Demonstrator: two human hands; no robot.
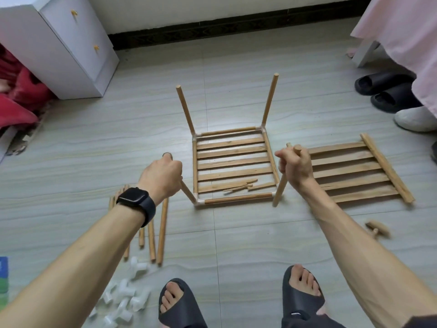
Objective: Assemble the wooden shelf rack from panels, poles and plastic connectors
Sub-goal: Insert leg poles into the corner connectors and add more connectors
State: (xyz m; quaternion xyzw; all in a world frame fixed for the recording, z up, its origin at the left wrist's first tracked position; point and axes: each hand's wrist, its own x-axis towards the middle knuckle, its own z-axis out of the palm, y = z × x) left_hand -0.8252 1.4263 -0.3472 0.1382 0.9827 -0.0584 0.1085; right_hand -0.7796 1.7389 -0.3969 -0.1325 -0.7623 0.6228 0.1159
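Left hand [163, 176], right hand [295, 166] grip poles [280, 190].

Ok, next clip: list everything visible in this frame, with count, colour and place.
framed panel: one, light wood slats, floor centre
upright poles: four, light wood, one at each corner of it
loose panel: one, light wood, floor to its right
loose poles: several, light wood, floor at left
connectors: a loose pile, white, floor bottom left
cabinet: one, white, top left
red cloth: one heap, left edge
black slippers: two, right edge, above a white shoe
feet: two, in dark slippers, bottom centre
left hand: one, black watch on its wrist, grips the near-left pole
right hand: one, grips the near-right pole
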